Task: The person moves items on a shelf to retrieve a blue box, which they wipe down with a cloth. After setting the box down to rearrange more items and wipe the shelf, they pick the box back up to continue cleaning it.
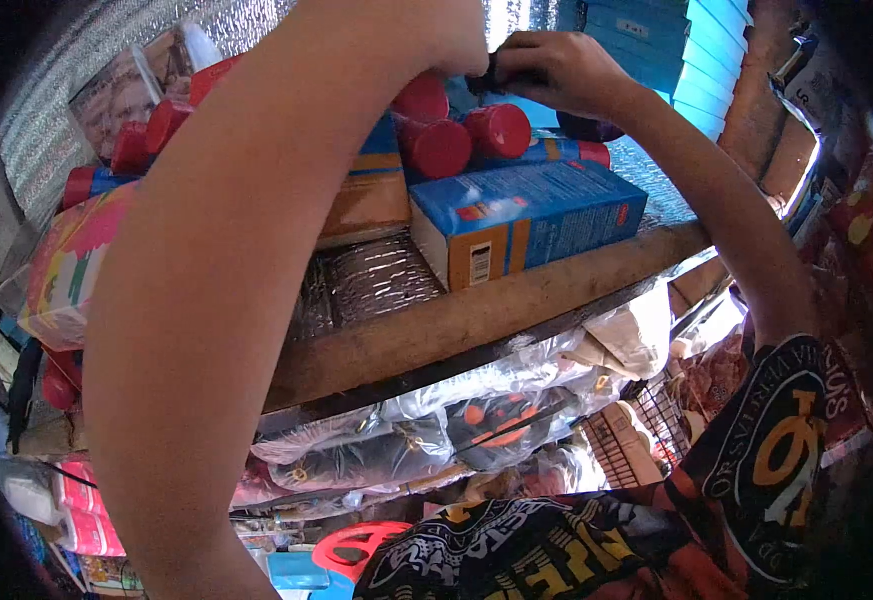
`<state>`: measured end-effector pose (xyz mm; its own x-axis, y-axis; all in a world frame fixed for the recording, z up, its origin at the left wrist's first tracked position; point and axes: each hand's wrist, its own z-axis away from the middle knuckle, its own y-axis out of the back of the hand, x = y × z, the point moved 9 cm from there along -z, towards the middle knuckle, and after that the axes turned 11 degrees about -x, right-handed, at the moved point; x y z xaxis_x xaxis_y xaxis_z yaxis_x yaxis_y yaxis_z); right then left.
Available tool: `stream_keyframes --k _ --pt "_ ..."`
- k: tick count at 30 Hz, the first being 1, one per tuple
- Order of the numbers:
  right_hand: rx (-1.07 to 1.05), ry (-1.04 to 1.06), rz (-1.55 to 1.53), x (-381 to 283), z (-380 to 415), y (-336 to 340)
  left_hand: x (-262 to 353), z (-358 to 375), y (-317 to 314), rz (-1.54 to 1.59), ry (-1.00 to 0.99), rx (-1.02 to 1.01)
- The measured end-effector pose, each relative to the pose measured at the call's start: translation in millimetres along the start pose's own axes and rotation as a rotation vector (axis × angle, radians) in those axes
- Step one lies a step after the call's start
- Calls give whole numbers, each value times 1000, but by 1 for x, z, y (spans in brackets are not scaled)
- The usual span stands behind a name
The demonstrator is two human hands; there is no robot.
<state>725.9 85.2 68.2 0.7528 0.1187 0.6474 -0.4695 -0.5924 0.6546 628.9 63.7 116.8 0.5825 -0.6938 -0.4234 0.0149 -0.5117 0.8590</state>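
Black and small, an item (489,76) at upper centre sits in our right hand's (565,73) curled, nearly closed fingers, while we cannot tell our left hand's (457,42) grip, and shifting it calls for clearance above the red lids (441,148).

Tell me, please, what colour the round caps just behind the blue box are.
The round caps are red, clearest in the head view.
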Motion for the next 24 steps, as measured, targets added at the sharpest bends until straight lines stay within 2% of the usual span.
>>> stream_keyframes --k 2,3,6,8,9,10,12,16,18,20,24 --pt "-2 -216 -91 22 1 3 -2 -2 -2 -49 45 -89" --pt "3 -211 -170 28 -1 3 -1 -2 -4 -47 39 -89" --pt "-53 -156 -155 29 -4 -3 0 -3 -1 -13 17 -56" --pt "-35 -153 -83 19 0 -2 -5 -6 -9 -46 100 -214" --pt "-18 -148 -13 12 1 0 -5 -5 -11 -46 106 -212" --pt "-15 -146 -15 7 0 0 -3 -3 -9 -65 110 -128" --pt "-11 8 99 -17 1 -2 0 -3 -5 -82 98 -49" --pt "-36 -174 107 3 -11 -6 -3 -6 -9 11 82 -190" --pt "-19 -165 81 6 -13 -4 -4 -4 -12 17 92 -223" --pt "-18 -126 -3 7 -14 -7 -4 -2 -8 28 88 -151" --pt "-90 -36 99 -12 -6 -8 -5 -6 -11 8 91 -183"
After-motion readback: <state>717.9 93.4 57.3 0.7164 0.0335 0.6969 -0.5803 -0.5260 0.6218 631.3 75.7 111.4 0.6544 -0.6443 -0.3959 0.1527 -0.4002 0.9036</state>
